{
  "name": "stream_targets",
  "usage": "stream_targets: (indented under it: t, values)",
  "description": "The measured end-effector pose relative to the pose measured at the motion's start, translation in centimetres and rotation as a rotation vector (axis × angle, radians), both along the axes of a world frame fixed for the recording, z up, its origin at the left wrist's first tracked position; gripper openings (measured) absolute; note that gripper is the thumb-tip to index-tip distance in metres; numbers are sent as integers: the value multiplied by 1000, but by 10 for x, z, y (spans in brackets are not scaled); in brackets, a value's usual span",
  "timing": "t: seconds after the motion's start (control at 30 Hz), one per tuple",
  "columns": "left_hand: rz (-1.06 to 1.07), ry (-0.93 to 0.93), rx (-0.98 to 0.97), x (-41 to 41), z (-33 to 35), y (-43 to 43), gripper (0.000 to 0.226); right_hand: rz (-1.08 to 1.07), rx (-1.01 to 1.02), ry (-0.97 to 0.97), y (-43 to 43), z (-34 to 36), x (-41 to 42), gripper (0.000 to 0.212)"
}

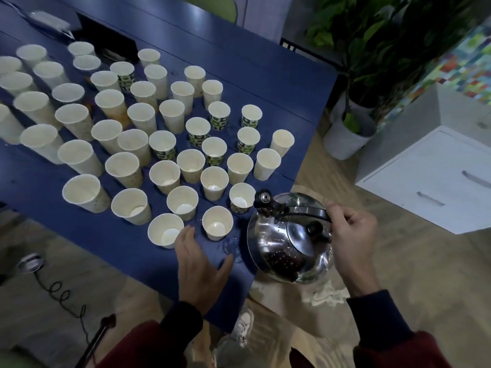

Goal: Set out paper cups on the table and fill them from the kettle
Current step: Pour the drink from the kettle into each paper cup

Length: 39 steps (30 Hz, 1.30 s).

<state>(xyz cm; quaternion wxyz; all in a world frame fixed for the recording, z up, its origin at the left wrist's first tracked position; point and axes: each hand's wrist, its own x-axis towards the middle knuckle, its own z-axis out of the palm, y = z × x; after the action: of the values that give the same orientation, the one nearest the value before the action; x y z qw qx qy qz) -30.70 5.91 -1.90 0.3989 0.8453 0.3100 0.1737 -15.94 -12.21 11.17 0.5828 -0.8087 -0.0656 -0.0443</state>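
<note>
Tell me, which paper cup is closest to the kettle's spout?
The green-patterned cup at the table corner, directly beside the spout of the kettle the right hand grips. Plain cups nearby stand farther off.

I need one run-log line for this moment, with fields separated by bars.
right hand: grips kettle handle | kettle spout: near patterned paper cup | left hand: open, over blue table beside plain paper cup

Dozens of white paper cups (pixel 162 144) stand in rows across a long blue worktop (pixel 265 83), a round steel kettle (pixel 289 245) over its near right corner beside the nearest cups, with a white drawer cabinet (pixel 425 176) on the floor to the right and leafy potted plants (pixel 348 139) behind that cabinet.
</note>
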Motion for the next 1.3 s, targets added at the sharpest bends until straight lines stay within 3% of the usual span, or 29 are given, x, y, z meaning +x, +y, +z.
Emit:
stream_targets:
  t: [0.07,0.37,0.5,0.77,1.3]
  values:
    - [-32,26,-121,6,-11,4,102,26,-19,-13,6,0,-3,55]
    - [39,-74,-402,53,-21,31,94,70,-87,2,21,5,-11,54]
    - [-16,-137,-413,56,-11,38,63,103,-134,3,26,11,-14,57]
    - [-127,-215,-351,49,2,31,60,122,-196,-5,27,11,-17,58]
    - [-121,-211,-330,41,3,28,61,143,-287,-51,30,14,-24,59]
